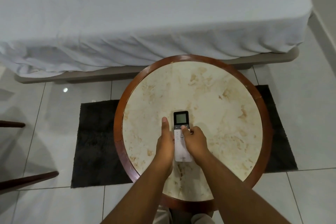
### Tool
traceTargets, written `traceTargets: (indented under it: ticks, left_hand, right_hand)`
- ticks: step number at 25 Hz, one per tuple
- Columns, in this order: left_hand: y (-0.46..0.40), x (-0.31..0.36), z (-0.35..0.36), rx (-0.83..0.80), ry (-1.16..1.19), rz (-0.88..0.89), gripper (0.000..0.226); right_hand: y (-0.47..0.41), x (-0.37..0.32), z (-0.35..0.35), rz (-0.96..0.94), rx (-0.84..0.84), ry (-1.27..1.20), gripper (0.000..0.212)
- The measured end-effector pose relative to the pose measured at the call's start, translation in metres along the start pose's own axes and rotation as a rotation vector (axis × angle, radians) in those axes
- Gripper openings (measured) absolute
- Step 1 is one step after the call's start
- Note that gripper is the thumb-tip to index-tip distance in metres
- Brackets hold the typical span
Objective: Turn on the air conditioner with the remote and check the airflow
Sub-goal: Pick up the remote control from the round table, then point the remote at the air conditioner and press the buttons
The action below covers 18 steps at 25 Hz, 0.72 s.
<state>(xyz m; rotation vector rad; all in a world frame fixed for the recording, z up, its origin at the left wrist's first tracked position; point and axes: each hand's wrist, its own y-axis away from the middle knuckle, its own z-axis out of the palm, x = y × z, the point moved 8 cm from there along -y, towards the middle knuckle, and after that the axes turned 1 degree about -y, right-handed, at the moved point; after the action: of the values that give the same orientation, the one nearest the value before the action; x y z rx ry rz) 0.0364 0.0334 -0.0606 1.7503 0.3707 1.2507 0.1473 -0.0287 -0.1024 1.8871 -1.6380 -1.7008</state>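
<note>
Remote [179, 144] over worktop [218, 96] | left hand [164, 143] holds its side to steady it | right hand [195, 141] grips it, thumb on button, likely powering on

Remote [182, 152]: mid-section covered by both hands; screen reading and button markings too small to make out. Left hand [164, 144]: fingers hidden beneath the remote. Bed [127, 14]: cut off at top and left edges. Rug [94, 142]: middle hidden under the surface [218, 96].
</note>
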Motion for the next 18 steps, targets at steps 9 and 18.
traceTargets:
  ticks: [9,18]
  left_hand:
    - [0.141,0.125,0.028,-0.138,-0.203,0.281,0.080]
    - [0.325,0.335,0.116,-0.171,-0.755,1.028,0.089]
  right_hand:
    - [0.091,-0.119,-0.132,-0.154,0.105,-0.189,0.036]
    - [0.258,-0.268,-0.372,-0.421,0.493,-0.439,0.033]
